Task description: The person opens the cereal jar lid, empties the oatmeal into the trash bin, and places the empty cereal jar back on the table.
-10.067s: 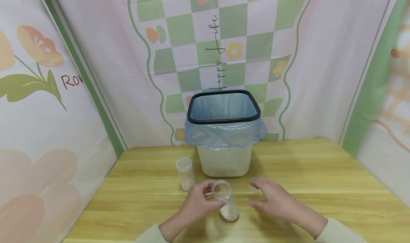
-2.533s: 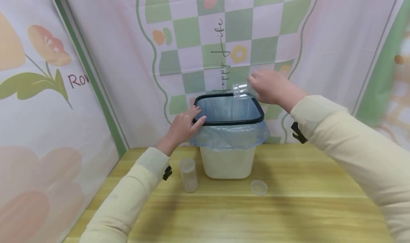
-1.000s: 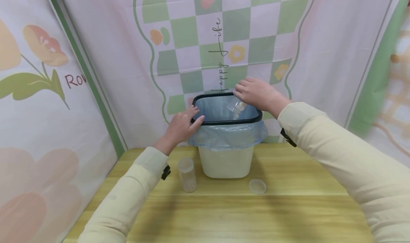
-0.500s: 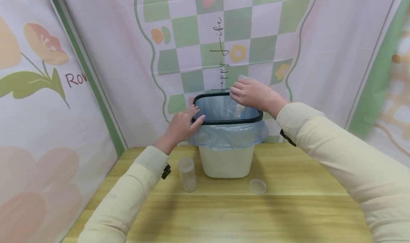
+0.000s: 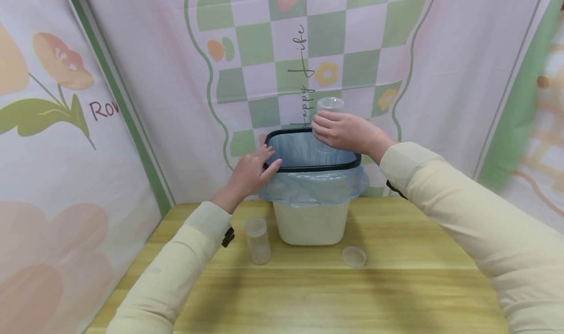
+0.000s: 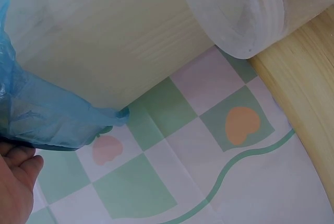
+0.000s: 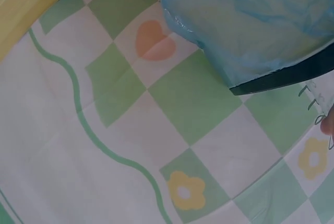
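Observation:
Over the trash bin (image 5: 310,224), my right hand (image 5: 348,131) grips a clear plastic jar (image 5: 330,104) turned upside down. Its base points up and its mouth hangs inside the rim; my fingers hide its middle. My left hand (image 5: 251,172) rests on the left corner of the black rim (image 5: 315,168), fingers laid across it and thumb toward the front. A blue plastic bag (image 5: 308,187) lines the bin and folds down outside. In the left wrist view, fingertips (image 6: 21,158) touch the rim beside the bag.
A capped clear jar (image 5: 257,241) with pale contents stands upright left of the bin. A round translucent lid (image 5: 354,256) lies flat on the wooden table (image 5: 308,295) at the bin's front right. A patterned curtain (image 5: 246,45) hangs close behind.
The jar came off the table in my right hand and tipped over the bin; pale stuff showed at its mouth. It is now nearly vertical, upside down. My left hand moved onto the rim.

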A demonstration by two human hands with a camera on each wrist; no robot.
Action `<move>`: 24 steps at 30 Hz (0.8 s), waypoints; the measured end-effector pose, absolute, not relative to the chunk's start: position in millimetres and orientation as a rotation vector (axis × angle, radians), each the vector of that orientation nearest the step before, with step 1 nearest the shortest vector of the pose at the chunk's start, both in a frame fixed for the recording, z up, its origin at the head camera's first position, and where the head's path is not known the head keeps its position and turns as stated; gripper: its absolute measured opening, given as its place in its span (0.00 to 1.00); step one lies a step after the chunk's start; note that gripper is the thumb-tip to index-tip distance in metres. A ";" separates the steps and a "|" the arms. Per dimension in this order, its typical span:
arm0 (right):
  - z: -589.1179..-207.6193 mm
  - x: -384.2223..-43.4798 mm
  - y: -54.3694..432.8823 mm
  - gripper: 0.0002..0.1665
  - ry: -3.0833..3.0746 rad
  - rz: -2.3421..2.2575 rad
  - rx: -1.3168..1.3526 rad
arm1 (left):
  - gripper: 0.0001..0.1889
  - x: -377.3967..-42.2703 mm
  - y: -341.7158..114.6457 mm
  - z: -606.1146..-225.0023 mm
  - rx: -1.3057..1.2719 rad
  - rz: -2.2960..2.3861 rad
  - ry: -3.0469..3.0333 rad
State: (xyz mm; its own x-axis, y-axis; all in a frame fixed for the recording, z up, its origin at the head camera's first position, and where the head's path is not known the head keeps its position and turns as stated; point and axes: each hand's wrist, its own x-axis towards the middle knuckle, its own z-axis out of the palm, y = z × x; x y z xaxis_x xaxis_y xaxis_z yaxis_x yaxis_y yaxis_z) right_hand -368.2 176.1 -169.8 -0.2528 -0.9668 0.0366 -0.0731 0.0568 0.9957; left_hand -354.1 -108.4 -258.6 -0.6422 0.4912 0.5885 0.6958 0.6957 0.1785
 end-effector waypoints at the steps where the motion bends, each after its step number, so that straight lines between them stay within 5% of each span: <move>1: -170.1 -368.4 176.5 0.19 -1.469 -1.319 1.098 | 0.26 -354.4 -108.4 -258.7 -0.911 -0.538 -2.397; 24: -174.1 -368.7 172.0 0.21 -1.339 -1.399 1.126 | 0.26 -356.0 -108.7 -260.2 -0.896 -0.523 -2.384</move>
